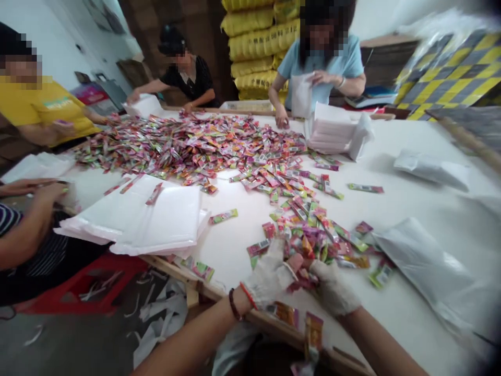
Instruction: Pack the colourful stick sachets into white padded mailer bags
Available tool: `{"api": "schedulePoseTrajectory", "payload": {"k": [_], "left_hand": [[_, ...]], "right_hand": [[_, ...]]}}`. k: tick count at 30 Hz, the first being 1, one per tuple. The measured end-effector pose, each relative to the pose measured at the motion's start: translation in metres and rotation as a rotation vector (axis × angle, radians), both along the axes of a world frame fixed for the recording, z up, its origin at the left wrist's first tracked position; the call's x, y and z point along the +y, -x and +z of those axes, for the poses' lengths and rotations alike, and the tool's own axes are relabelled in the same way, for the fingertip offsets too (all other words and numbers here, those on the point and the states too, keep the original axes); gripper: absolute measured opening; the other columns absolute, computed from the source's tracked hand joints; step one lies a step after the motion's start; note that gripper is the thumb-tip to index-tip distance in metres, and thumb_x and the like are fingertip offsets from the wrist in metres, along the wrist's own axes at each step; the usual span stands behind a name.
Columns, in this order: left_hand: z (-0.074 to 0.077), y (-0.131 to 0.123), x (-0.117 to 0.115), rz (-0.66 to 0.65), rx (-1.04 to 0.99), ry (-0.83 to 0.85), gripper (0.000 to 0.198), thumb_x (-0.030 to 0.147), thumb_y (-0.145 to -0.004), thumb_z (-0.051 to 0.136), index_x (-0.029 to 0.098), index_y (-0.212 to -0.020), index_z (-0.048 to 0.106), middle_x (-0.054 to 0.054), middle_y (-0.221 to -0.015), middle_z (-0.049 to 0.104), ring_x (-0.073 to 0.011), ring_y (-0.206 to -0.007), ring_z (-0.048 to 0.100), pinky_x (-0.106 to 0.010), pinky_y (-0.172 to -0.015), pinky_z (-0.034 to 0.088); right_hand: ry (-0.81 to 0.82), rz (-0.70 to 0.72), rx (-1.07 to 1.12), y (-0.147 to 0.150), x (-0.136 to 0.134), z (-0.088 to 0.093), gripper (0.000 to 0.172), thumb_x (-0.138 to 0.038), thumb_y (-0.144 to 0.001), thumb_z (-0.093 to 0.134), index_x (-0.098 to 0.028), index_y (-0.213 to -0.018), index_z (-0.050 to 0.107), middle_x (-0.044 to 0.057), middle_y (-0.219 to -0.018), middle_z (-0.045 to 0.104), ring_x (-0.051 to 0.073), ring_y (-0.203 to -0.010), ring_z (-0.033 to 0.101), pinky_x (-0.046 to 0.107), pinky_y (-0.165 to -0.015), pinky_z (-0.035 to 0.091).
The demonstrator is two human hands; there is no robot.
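Note:
My left hand (pixel 272 271) wears a white fingertip-less glove, and a dark red beaded bracelet (pixel 235 304) circles that wrist. Facing it, my right hand (pixel 332 282) is gloved the same way. Both curl around a bunch of small, colourful snack packets (pixel 307 245) at the near side of the white table (pixel 235 240). Part of the bunch and some fingers are hidden. Closer to me, an orange and purple packet (pixel 313 334) is at the wooden table edge, with another packet (pixel 284 313) beside it.
A large heap of packets (pixel 188 143) covers the far middle. White bubble mailers (pixel 164 219) lie left, with more mailers (pixel 332 128) stacked at the back. Filled mailers (pixel 426 256) rest on the right. Several co-workers sit around, one in a light blue shirt (pixel 289 68). A red stool (pixel 90 287) stands below left.

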State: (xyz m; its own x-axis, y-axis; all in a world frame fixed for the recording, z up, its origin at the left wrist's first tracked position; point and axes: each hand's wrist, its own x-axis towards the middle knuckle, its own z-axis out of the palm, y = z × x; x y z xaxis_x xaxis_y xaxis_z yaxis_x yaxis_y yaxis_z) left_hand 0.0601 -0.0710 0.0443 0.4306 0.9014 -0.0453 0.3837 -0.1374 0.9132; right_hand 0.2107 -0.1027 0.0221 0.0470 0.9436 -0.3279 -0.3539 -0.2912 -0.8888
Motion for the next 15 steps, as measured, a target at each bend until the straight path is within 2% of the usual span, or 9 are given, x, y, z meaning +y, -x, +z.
{"api": "schedulePoseTrajectory", "payload": {"k": [3,5,7,9,10,11,13,15], "left_hand": [[0.006,0.024,-0.006,-0.106,0.196,-0.071,0.025,0.036,-0.085,0.051,0.018,-0.100,0.059,-0.005,-0.097,0.062,-0.0179,-0.090,0.055,-0.028,-0.081,0.042],[0.004,0.033,-0.015,-0.232,0.380,-0.044,0.024,0.037,-0.086,0.047,0.018,-0.081,0.062,-0.001,-0.079,0.062,-0.0145,-0.074,0.055,-0.025,-0.066,0.040],[-0.002,0.030,-0.032,-0.321,0.512,0.043,0.034,0.046,-0.084,0.048,0.018,-0.071,0.061,0.001,-0.065,0.057,-0.0122,-0.061,0.050,-0.023,-0.055,0.034],[-0.012,0.015,-0.053,-0.380,0.609,0.098,0.038,0.056,-0.074,0.055,0.018,-0.070,0.063,0.000,-0.064,0.057,-0.0134,-0.059,0.050,-0.024,-0.052,0.031],[-0.017,0.006,-0.061,-0.401,0.627,0.109,0.037,0.055,-0.069,0.059,0.019,-0.072,0.064,-0.001,-0.065,0.059,-0.0146,-0.061,0.051,-0.024,-0.053,0.033],[-0.021,-0.003,-0.067,-0.407,0.609,0.113,0.033,0.051,-0.067,0.062,0.019,-0.075,0.066,-0.002,-0.068,0.061,-0.0157,-0.063,0.052,-0.025,-0.055,0.035],[-0.027,-0.016,-0.069,-0.359,0.449,0.139,0.021,0.037,-0.071,0.058,0.020,-0.079,0.067,-0.001,-0.071,0.063,-0.0153,-0.066,0.053,-0.025,-0.060,0.038],[-0.028,-0.023,-0.059,-0.206,0.209,0.217,0.016,0.027,-0.076,0.052,0.018,-0.079,0.066,0.000,-0.070,0.061,-0.0127,-0.065,0.051,-0.022,-0.060,0.039]], "right_hand": [[0.092,-0.119,0.018,-0.029,-0.009,-0.003,0.026,-0.032,-0.061,0.076,-0.021,-0.083,0.068,0.000,-0.064,0.065,0.016,-0.059,0.060,0.029,-0.058,0.052],[0.108,-0.194,0.001,-0.050,-0.015,-0.006,0.029,-0.030,-0.058,0.078,-0.024,-0.085,0.068,-0.001,-0.068,0.067,0.016,-0.062,0.061,0.030,-0.063,0.054],[0.115,-0.248,-0.005,-0.064,-0.024,-0.006,0.030,-0.028,-0.056,0.080,-0.026,-0.084,0.068,-0.003,-0.069,0.068,0.016,-0.062,0.062,0.031,-0.068,0.054],[0.115,-0.277,-0.024,-0.072,-0.035,-0.001,0.031,-0.027,-0.053,0.081,-0.028,-0.082,0.069,-0.003,-0.072,0.069,0.016,-0.064,0.062,0.031,-0.068,0.055],[0.116,-0.280,-0.049,-0.074,-0.040,0.002,0.032,-0.027,-0.052,0.081,-0.028,-0.082,0.069,-0.002,-0.074,0.069,0.017,-0.066,0.063,0.032,-0.068,0.055],[0.122,-0.273,-0.081,-0.075,-0.045,0.006,0.034,-0.028,-0.050,0.081,-0.027,-0.081,0.069,0.000,-0.077,0.070,0.019,-0.069,0.064,0.033,-0.067,0.055],[0.137,-0.237,-0.141,-0.074,-0.054,0.014,0.034,-0.033,-0.049,0.081,-0.026,-0.080,0.069,0.005,-0.079,0.070,0.024,-0.075,0.065,0.038,-0.068,0.055],[0.156,-0.187,-0.163,-0.069,-0.060,0.021,0.031,-0.040,-0.051,0.078,-0.026,-0.078,0.069,0.008,-0.078,0.069,0.028,-0.076,0.065,0.041,-0.068,0.055]]}}
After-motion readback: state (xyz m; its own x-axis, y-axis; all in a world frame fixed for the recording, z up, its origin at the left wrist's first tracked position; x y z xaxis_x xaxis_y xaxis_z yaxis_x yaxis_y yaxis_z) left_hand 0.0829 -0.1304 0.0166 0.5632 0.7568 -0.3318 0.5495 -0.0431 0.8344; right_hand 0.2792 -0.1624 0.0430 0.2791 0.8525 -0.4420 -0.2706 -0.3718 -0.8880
